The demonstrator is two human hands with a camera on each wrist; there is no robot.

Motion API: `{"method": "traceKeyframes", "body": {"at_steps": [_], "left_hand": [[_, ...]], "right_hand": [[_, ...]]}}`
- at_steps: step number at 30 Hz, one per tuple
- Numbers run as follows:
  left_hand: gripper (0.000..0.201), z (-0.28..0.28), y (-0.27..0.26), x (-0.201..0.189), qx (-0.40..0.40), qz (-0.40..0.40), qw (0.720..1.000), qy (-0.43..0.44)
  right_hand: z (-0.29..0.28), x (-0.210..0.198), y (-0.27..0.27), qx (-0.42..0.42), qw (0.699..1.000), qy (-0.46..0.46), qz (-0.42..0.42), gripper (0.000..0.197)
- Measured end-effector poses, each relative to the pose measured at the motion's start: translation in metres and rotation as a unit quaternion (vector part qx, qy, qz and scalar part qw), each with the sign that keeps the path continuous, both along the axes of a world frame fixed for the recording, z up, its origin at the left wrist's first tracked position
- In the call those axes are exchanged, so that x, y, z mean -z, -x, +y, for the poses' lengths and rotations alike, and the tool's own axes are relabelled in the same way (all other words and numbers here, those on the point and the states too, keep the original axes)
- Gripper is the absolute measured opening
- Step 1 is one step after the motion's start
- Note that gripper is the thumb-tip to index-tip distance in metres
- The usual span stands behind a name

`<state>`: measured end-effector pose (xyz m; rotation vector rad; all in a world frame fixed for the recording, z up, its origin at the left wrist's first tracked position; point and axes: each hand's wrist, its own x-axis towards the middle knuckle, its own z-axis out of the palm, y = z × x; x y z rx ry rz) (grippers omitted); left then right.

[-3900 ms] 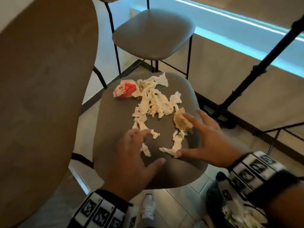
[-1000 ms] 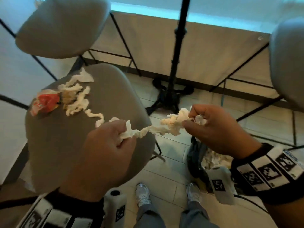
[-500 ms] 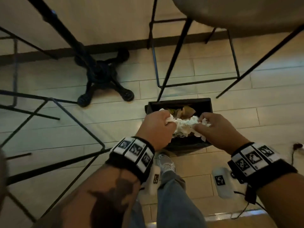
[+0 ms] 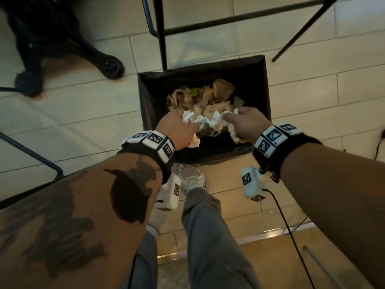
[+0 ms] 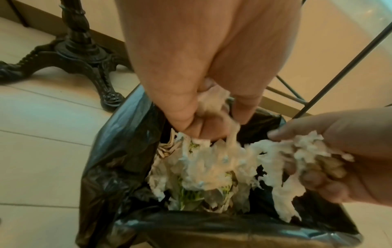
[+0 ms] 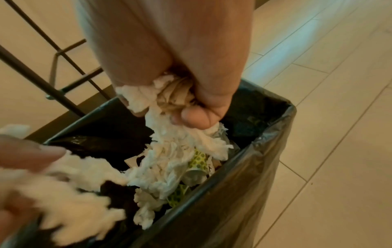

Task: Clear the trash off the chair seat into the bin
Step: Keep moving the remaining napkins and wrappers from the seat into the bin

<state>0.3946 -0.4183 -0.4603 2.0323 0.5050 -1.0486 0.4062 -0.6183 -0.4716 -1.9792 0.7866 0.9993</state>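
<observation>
Both hands hang over the black-lined bin (image 4: 258, 65) on the tiled floor. My left hand (image 4: 177, 128) grips one end of a strand of crumpled white tissue (image 4: 206, 120), and my right hand (image 4: 245, 124) grips the other end together with a brownish wad. In the left wrist view the left hand (image 5: 203, 94) pinches the tissue (image 5: 214, 161) above the bin (image 5: 118, 151), with the right hand (image 5: 339, 151) beside it. The right wrist view shows the right hand (image 6: 178, 94) clutching tissue (image 6: 176, 151) that dangles into the bin (image 6: 254, 167). The chair seat is out of sight.
The bin holds brown paper and green-dotted wrappers (image 4: 206, 94). Black chair legs (image 4: 160, 32) stand just behind it, a cast-iron table base (image 4: 62, 44) to the far left, another chair frame (image 4: 31, 155) at the left. My shoe (image 4: 192, 178) is just in front of the bin.
I have turned from the chair seat to the bin with the tissue stretched between both hands. In the last half second both hands came lower over the bin's opening.
</observation>
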Motion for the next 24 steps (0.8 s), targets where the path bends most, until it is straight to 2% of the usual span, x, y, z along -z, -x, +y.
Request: {"method": "traceKeyframes", "body": {"at_steps": [2, 3, 5, 8, 9, 11, 12, 15, 19, 22, 24], "left_hand": [[0.080, 0.004, 0.006, 0.003, -0.007, 0.028, 0.999, 0.027], [0.091, 0.007, 0.008, 0.002, -0.005, 0.033, 0.999, 0.040], [0.102, 0.017, 0.013, -0.007, -0.003, 0.042, 0.998, 0.052], [0.109, 0.037, 0.023, -0.031, -0.015, 0.043, 0.998, 0.053], [0.113, 0.046, 0.029, -0.038, -0.031, 0.045, 0.997, 0.054], [0.116, 0.065, 0.038, -0.071, -0.061, 0.037, 0.995, 0.066], [0.111, 0.076, 0.044, -0.093, -0.073, 0.028, 0.994, 0.074], [0.079, 0.116, 0.065, -0.167, -0.082, 0.005, 0.994, 0.075], [0.056, 0.177, 0.101, -0.263, -0.079, -0.049, 0.992, 0.081], [0.060, 0.224, 0.139, -0.324, -0.071, -0.082, 0.992, 0.063], [0.058, 0.254, 0.171, -0.357, -0.115, -0.104, 0.985, 0.076]], "right_hand": [[0.001, 0.010, 0.002, 0.085, 0.995, -0.051, 0.025, 0.074], [0.001, 0.010, 0.002, 0.112, 0.991, -0.066, 0.037, 0.088], [0.000, 0.009, 0.003, 0.113, 0.990, -0.073, 0.043, 0.095], [0.001, -0.002, 0.005, 0.051, 0.995, -0.061, 0.056, 0.098], [0.005, -0.009, 0.005, 0.030, 0.996, -0.053, 0.060, 0.093], [0.017, -0.031, 0.007, -0.032, 0.997, -0.024, 0.062, 0.065], [0.021, -0.040, 0.011, -0.061, 0.996, -0.009, 0.068, 0.051], [0.039, -0.077, 0.027, -0.189, 0.978, 0.021, 0.086, 0.033], [0.109, -0.158, 0.030, -0.304, 0.948, 0.026, 0.095, 0.015], [0.165, -0.217, 0.030, -0.397, 0.917, 0.017, 0.027, 0.008], [0.205, -0.254, 0.027, -0.449, 0.893, 0.013, -0.023, 0.010]]}}
